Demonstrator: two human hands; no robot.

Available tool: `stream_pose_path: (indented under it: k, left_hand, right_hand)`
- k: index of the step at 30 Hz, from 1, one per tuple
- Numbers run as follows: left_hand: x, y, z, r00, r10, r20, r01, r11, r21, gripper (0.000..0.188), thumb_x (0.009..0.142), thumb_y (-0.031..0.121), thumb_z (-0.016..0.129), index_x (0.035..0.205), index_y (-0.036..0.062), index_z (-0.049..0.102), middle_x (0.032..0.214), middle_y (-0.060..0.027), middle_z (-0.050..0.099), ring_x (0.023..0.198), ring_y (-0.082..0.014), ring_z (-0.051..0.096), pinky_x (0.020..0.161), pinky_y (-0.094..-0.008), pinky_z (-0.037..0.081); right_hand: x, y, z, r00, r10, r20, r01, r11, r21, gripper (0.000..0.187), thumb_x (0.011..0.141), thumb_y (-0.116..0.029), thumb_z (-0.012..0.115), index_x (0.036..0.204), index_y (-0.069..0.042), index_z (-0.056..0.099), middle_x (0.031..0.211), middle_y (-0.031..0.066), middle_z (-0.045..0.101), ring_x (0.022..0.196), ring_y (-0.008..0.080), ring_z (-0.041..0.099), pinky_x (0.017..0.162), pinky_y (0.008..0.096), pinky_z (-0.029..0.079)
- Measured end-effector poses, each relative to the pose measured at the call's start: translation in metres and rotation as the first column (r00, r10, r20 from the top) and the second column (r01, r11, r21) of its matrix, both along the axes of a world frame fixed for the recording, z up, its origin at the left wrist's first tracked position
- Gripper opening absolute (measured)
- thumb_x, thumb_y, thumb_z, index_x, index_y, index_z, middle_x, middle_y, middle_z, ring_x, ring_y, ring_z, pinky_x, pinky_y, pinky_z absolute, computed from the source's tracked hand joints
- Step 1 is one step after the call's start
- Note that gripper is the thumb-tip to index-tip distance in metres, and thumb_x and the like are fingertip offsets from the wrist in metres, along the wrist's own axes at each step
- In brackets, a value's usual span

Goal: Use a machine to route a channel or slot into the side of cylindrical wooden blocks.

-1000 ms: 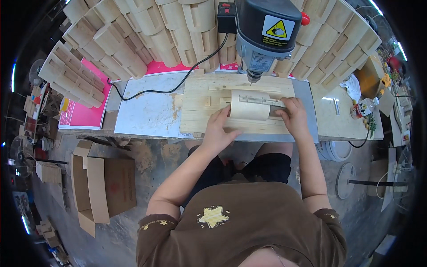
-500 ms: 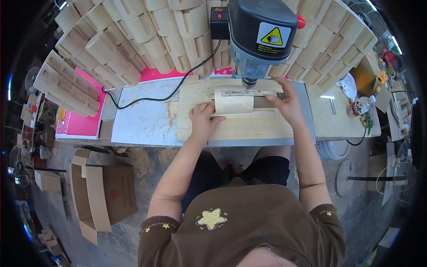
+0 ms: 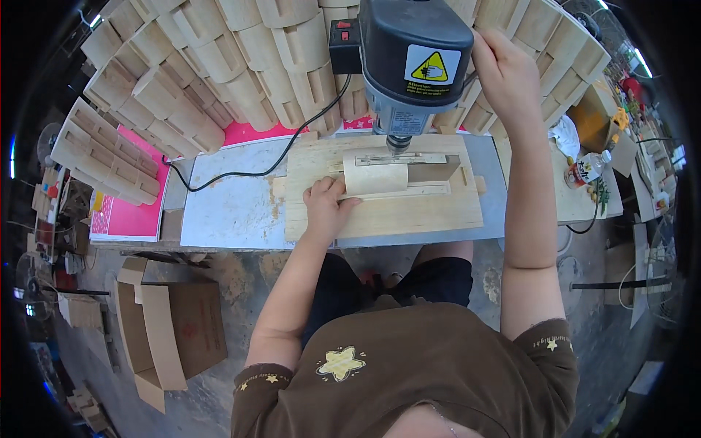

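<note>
One drill press (image 3: 412, 62), one curved wooden piece (image 3: 376, 177) under it, one plastic bottle (image 3: 590, 169), two cardboard boxes (image 3: 171, 332).

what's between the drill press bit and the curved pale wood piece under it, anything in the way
Nothing visible. The curved pale wooden piece lies in the flat wooden jig directly below the chuck of the grey and black drill press. The left hand touches the piece's near left edge, clear of the bit. The right hand is up beside the press head.
</note>
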State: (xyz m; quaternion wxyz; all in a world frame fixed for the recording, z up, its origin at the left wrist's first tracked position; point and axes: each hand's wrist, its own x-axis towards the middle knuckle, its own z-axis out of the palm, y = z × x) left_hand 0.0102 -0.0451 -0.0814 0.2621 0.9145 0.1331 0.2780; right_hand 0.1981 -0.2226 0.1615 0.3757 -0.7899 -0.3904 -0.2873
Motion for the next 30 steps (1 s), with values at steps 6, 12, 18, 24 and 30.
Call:
stream_pose_path:
  k: [6, 12, 18, 24, 30]
  left_hand:
    - [-0.001, 0.001, 0.004, 0.998, -0.016, -0.062, 0.014, 1.000, -0.023, 0.043, 0.063, 0.024, 0.075, 0.102, 0.0118, 0.064, 0.080, -0.0021, 0.053, 0.086, -0.0221, 0.052, 0.080, -0.0402, 0.031]
    - [-0.001, 0.000, 0.002, 0.999, -0.025, -0.029, 0.024, 1.000, -0.011, 0.041, 0.062, 0.024, 0.075, 0.099, 0.0121, 0.064, 0.079, -0.0021, 0.052, 0.085, -0.0220, 0.052, 0.078, -0.0399, 0.031]
    - [0.000, 0.001, 0.000, 1.000, -0.022, -0.011, 0.022, 1.000, 0.011, 0.041, 0.064, 0.020, 0.075, 0.102, 0.0130, 0.064, 0.079, -0.0009, 0.054, 0.082, -0.0204, 0.053, 0.077, -0.0370, 0.031]
    - [-0.001, 0.001, -0.001, 0.999, -0.033, -0.007, 0.032, 0.999, -0.009, 0.040, 0.064, 0.020, 0.075, 0.102, 0.0129, 0.064, 0.079, -0.0005, 0.054, 0.082, -0.0200, 0.052, 0.078, -0.0368, 0.030]
    - [0.003, -0.004, 0.002, 0.999, -0.042, 0.008, 0.042, 0.999, 0.006, 0.039, 0.064, 0.021, 0.074, 0.101, 0.0121, 0.064, 0.079, -0.0012, 0.053, 0.084, -0.0209, 0.052, 0.080, -0.0376, 0.029]
  right_hand:
    - [-0.064, -0.030, -0.033, 0.996, -0.036, 0.082, 0.038, 0.999, -0.031, 0.012, 0.083, -0.011, 0.056, 0.075, -0.004, 0.061, 0.058, 0.0107, 0.054, 0.050, 0.0287, 0.052, 0.048, 0.0359, 0.040]
    - [-0.077, -0.033, -0.089, 0.997, -0.010, 0.078, -0.001, 0.991, 0.133, 0.011, 0.080, -0.006, 0.058, 0.087, -0.004, 0.065, 0.058, 0.0086, 0.053, 0.049, 0.0242, 0.052, 0.047, 0.0337, 0.038]
    - [-0.063, -0.022, -0.151, 0.997, 0.017, 0.070, -0.030, 0.982, 0.189, 0.021, 0.079, -0.002, 0.056, 0.097, -0.003, 0.064, 0.060, 0.0064, 0.050, 0.050, 0.0213, 0.045, 0.050, 0.0319, 0.034]
    - [-0.060, -0.021, -0.147, 0.991, 0.049, 0.124, -0.074, 0.976, 0.207, 0.018, 0.077, 0.000, 0.056, 0.092, -0.001, 0.064, 0.060, 0.0072, 0.049, 0.053, 0.0234, 0.046, 0.051, 0.0328, 0.035]
    - [-0.047, -0.020, -0.041, 0.997, -0.021, 0.075, 0.007, 0.984, 0.176, 0.017, 0.080, -0.015, 0.059, 0.068, -0.005, 0.054, 0.053, 0.0134, 0.045, 0.049, 0.0299, 0.049, 0.047, 0.0367, 0.038]
